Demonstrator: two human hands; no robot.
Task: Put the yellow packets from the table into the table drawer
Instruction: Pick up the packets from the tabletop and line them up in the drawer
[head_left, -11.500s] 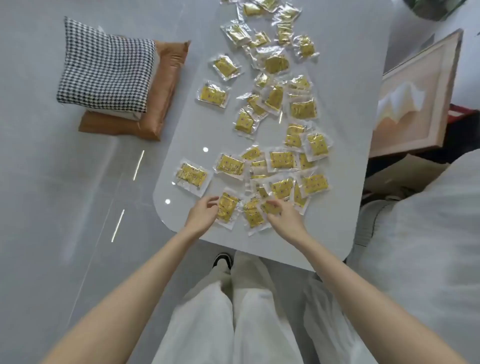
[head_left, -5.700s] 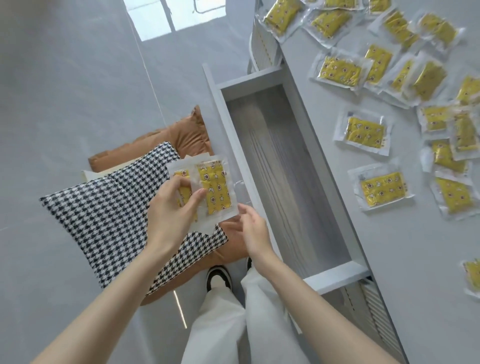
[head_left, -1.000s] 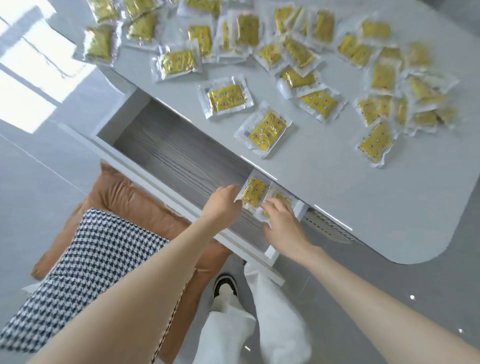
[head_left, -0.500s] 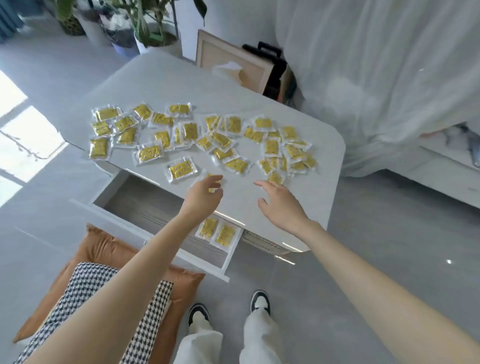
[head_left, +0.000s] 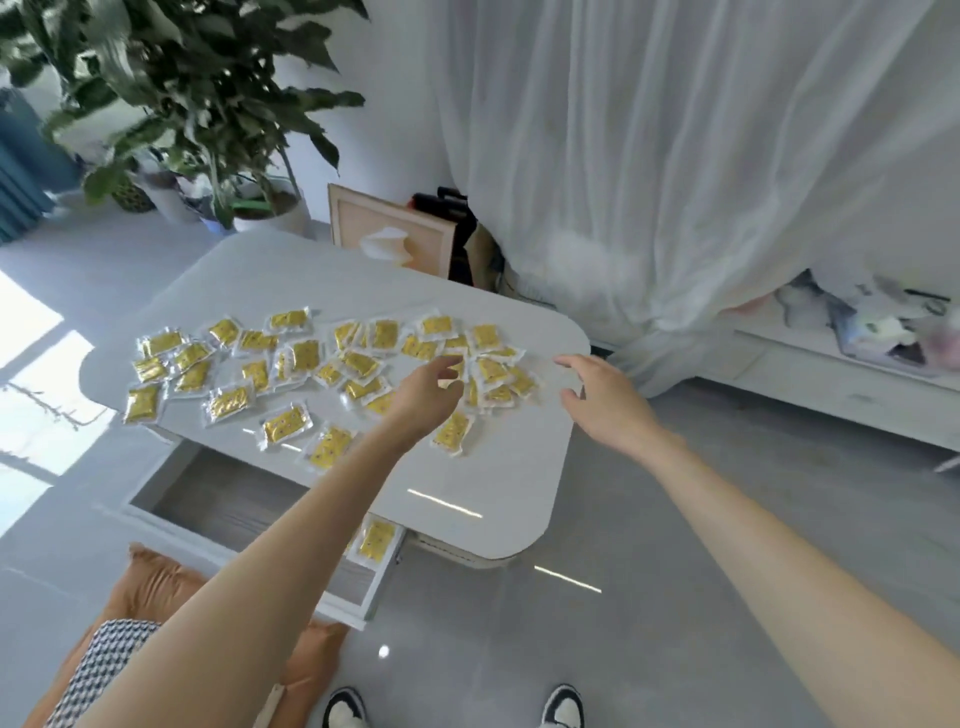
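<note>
head view: reaching for more packets

left hand hovers over the clear-wrapped yellow packets strewn on the white rounded surface, grip half-open and seemingly empty. right hand is spread, empty. few packets lie in the open grey-lined drawer. next: pinch several cleanly.

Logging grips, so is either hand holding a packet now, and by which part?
Nothing is held. The left hand and right hand hover open over the yellow packets on the table.
</note>
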